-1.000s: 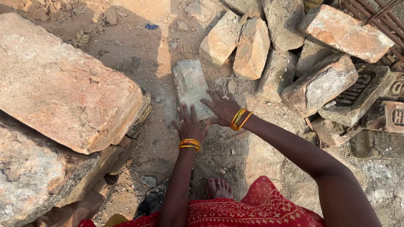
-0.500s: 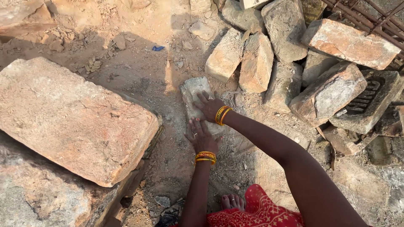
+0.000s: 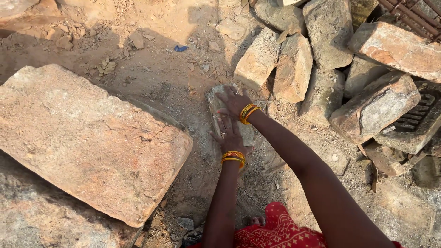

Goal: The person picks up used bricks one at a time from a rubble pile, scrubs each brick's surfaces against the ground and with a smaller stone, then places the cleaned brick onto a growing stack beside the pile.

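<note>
Head view: flat grey dusty stone (image 3: 216, 103)

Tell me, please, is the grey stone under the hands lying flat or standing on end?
Flat. The stone lies broad face up on the dirt, with the left hand and right hand spread on it.

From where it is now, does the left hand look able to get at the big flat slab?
Probably yes. The left hand rests on the small grey stone, and only bare dirt lies between it and the big flat slab.
</note>
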